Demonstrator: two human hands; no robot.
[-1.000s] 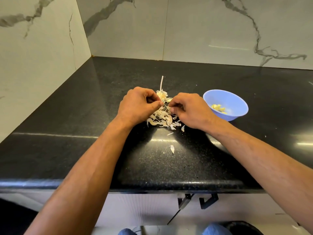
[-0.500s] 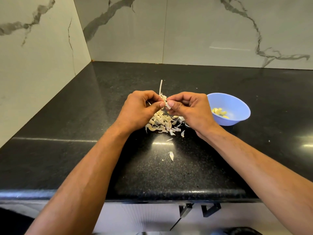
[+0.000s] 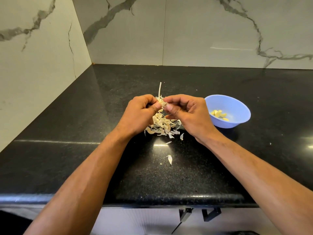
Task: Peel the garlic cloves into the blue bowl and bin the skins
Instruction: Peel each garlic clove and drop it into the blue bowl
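Both hands, left hand (image 3: 140,114) and right hand (image 3: 184,112), pinch one small garlic clove (image 3: 163,104); its papery skin looks brittle, best nipped at the tip.

- The bench (image 3: 220,167) is glossy black, flecked all over with fine pale speckles, and carries white streaks of reflected light.
- The walls (image 3: 194,31) are off-white marble-look panels crossed by branching grey veins.
- The blue bowl (image 3: 237,106) is a soft periwinkle blue, plain with no pattern.
- The peeled cloves (image 3: 218,114) inside it are pale creamy yellow.
- The pile of skins (image 3: 160,123) is papery white to beige with tan patches.
- The dry stalk (image 3: 159,89) is off-white.
- The loose skin flake (image 3: 169,158) is white.
- The cabinet front (image 3: 135,221) below is white, with black handles (image 3: 199,213).
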